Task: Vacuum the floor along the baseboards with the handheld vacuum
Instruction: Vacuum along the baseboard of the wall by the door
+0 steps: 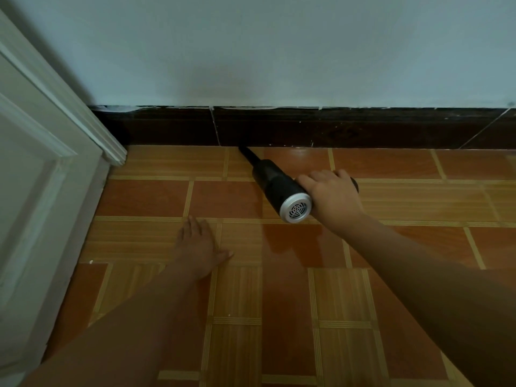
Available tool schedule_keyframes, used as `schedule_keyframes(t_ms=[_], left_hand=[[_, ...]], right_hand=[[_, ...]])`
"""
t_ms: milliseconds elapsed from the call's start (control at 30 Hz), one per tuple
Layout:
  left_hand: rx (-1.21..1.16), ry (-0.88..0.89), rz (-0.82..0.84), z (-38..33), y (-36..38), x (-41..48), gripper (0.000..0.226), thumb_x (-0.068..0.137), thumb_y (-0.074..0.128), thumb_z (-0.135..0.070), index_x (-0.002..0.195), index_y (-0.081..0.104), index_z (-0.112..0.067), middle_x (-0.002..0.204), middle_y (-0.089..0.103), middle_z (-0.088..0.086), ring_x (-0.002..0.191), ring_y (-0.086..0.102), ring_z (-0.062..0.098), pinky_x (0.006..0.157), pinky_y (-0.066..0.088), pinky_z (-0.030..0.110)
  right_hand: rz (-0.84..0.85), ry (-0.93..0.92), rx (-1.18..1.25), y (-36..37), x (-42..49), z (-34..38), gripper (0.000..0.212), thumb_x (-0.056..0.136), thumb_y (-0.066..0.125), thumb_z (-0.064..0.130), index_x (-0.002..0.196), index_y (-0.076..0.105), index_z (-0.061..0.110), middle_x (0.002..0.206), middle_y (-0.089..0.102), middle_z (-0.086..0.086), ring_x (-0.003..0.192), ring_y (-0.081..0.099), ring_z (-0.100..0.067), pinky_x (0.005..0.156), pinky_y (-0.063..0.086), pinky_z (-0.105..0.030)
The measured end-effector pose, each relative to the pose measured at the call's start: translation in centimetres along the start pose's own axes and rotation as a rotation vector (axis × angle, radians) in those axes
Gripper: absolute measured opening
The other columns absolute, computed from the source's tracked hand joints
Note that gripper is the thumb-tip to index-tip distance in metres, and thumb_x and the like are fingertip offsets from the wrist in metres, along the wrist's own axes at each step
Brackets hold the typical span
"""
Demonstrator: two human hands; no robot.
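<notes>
My right hand (332, 195) grips the handle of a black handheld vacuum (275, 184) with a silver vented rear cap. Its narrow nozzle tip points up-left and meets the foot of the dark brown baseboard (307, 129), where the orange and wood-pattern tiled floor (293, 289) ends. My left hand (199, 245) lies flat on the floor tiles, fingers straight, to the lower left of the vacuum and apart from it. The vacuum's handle is mostly hidden under my right hand.
A white panelled door with its frame (50, 169) stands at the left, its trim reaching the floor near the baseboard's left end. A pale wall (265, 51) rises above the baseboard. The baseboard runs on to the right, past a tile joint.
</notes>
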State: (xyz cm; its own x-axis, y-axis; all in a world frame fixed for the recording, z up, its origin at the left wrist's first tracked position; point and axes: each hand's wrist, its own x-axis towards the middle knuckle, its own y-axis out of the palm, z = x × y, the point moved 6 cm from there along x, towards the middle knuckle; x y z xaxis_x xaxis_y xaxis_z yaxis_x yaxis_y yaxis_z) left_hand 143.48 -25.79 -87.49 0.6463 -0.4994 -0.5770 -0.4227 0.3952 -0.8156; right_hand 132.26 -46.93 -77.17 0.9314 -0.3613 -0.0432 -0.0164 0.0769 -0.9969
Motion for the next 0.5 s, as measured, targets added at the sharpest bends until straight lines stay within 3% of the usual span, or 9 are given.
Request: schedule_keyframes(t_ms=[500], left_hand=[[-0.024,0.037,-0.011,0.3,0.2,-0.1,0.099,0.088,0.039,-0.066,0.151,-0.005,-0.003,0.156,-0.012,0.025,0.146,-0.009,0.034,0.119,0.001,0.041]], right_hand=[[0.000,-0.057,0.038,0.4,2.5,4.4,0.027,0.090,0.054,0.033,0.115,0.050,0.023,0.103,0.058,0.002,0.101,0.052,-0.019,0.092,0.029,-0.034]])
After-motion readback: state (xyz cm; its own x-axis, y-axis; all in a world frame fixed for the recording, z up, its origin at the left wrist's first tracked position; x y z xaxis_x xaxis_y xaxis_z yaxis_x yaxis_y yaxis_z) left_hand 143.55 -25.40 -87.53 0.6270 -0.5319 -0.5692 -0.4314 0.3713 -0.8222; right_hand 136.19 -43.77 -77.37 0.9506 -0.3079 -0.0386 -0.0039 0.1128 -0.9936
